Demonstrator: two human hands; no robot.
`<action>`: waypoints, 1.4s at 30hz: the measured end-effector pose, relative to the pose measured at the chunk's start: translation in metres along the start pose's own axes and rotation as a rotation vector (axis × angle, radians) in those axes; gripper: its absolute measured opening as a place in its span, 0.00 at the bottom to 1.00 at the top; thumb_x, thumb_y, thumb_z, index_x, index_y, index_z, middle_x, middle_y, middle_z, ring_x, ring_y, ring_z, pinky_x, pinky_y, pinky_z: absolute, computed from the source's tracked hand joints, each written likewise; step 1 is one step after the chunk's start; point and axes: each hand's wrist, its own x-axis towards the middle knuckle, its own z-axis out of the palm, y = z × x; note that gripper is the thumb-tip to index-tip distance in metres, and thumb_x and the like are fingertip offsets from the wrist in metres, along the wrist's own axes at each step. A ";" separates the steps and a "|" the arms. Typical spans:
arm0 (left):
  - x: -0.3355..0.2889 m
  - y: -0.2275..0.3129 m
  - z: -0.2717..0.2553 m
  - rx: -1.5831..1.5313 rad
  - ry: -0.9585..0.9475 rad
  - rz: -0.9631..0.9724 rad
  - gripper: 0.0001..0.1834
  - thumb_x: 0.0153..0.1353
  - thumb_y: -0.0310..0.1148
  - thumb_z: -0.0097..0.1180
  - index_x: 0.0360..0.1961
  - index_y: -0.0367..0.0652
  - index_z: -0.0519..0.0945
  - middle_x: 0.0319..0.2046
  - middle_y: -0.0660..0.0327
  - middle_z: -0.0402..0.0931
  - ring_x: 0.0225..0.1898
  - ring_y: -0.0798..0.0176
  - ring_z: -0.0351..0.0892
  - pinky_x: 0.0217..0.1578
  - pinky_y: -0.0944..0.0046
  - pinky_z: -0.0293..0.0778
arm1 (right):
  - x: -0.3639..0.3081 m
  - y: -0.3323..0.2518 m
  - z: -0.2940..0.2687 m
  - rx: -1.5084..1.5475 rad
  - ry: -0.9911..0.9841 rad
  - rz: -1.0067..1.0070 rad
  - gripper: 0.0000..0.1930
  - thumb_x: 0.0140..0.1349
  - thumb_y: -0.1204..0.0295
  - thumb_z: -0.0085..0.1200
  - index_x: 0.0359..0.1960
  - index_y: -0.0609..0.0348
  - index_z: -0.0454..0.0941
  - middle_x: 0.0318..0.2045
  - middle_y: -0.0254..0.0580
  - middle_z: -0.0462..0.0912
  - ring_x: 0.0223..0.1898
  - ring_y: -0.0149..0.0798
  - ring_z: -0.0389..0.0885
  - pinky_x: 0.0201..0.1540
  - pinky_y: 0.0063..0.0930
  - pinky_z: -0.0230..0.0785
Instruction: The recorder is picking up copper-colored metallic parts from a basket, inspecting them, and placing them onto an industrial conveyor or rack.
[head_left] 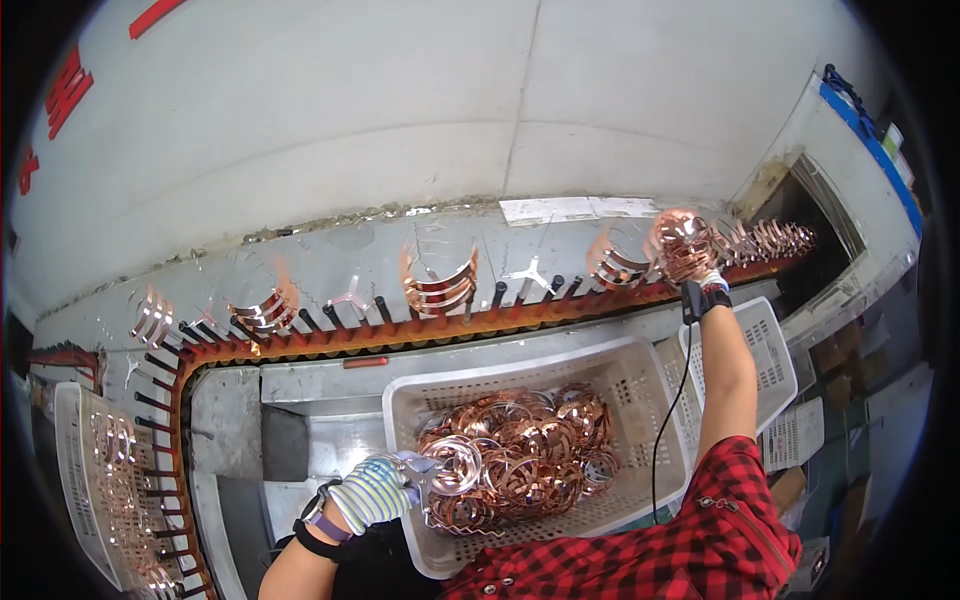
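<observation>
My left hand [372, 492], in a white glove with coloured stripes, is closed on a pale three-armed holder [424, 472] over the left side of a white plastic basket [640, 400]. Shiny rings [455, 465] lie against that holder; I cannot tell if they are fixed to it. A heap of copper-coloured metal rings [530, 440] fills the middle of the basket. My right arm stretches to the far right, where my gloved right hand [712, 282] grips a bundle of copper rings [683, 240] at the conveyor line. Its fingers are partly hidden.
An orange conveyor rail [420, 330] with black upright pegs curves round the left and runs into a dark wall opening [815, 225]. Ring stacks [440, 285] and bare three-armed holders [533, 276] stand along it. More white baskets [75, 450] flank me. A black cable [660, 450] hangs from my right wrist.
</observation>
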 end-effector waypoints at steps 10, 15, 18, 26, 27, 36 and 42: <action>0.047 0.044 0.012 -0.041 -0.012 0.014 0.23 0.60 0.35 0.55 0.57 0.46 0.79 0.55 0.53 0.79 0.56 0.45 0.76 0.61 0.53 0.68 | -0.072 -0.049 -0.049 0.692 -0.285 -0.133 0.23 0.71 0.60 0.47 0.61 0.62 0.72 0.52 0.43 0.80 0.54 0.37 0.78 0.59 0.34 0.71; 0.068 0.069 0.024 -0.080 -0.004 0.009 0.26 0.55 0.32 0.55 0.58 0.46 0.78 0.52 0.50 0.79 0.54 0.43 0.76 0.57 0.52 0.72 | -0.058 -0.018 -0.116 0.521 -0.276 -0.320 0.23 0.71 0.59 0.46 0.59 0.63 0.73 0.52 0.44 0.80 0.54 0.38 0.79 0.60 0.34 0.70; 0.082 0.081 0.029 -0.062 0.012 0.017 0.27 0.53 0.31 0.54 0.58 0.46 0.78 0.50 0.49 0.80 0.52 0.42 0.77 0.56 0.51 0.73 | -0.028 0.004 -0.154 0.502 -0.156 -0.257 0.23 0.71 0.59 0.45 0.59 0.63 0.73 0.52 0.44 0.80 0.54 0.39 0.78 0.60 0.34 0.70; 0.120 0.108 0.045 -0.032 0.002 -0.021 0.28 0.52 0.30 0.54 0.58 0.46 0.78 0.50 0.49 0.80 0.52 0.43 0.77 0.56 0.52 0.74 | 0.082 0.037 -0.232 -0.051 0.264 -0.289 0.23 0.71 0.59 0.44 0.60 0.63 0.72 0.53 0.44 0.80 0.55 0.39 0.78 0.61 0.34 0.69; 0.127 0.111 0.050 -0.034 0.008 -0.025 0.28 0.52 0.30 0.55 0.58 0.46 0.78 0.50 0.49 0.80 0.52 0.43 0.77 0.56 0.52 0.74 | 0.096 0.041 -0.241 -0.154 0.311 -0.290 0.23 0.71 0.59 0.44 0.60 0.63 0.72 0.53 0.44 0.80 0.55 0.39 0.78 0.61 0.34 0.69; 0.170 0.132 0.076 0.013 0.005 -0.014 0.29 0.52 0.30 0.55 0.59 0.45 0.77 0.51 0.50 0.80 0.53 0.45 0.77 0.56 0.53 0.73 | 0.176 0.108 -0.251 -0.884 0.326 -0.070 0.23 0.72 0.59 0.43 0.61 0.62 0.72 0.54 0.44 0.79 0.56 0.39 0.77 0.63 0.34 0.68; 0.200 0.158 0.091 -0.021 -0.020 -0.037 0.29 0.53 0.30 0.55 0.60 0.45 0.76 0.52 0.49 0.79 0.54 0.45 0.76 0.58 0.53 0.71 | 0.191 0.131 -0.238 -0.910 0.187 -0.050 0.23 0.72 0.59 0.42 0.61 0.62 0.71 0.54 0.44 0.79 0.56 0.40 0.76 0.63 0.34 0.67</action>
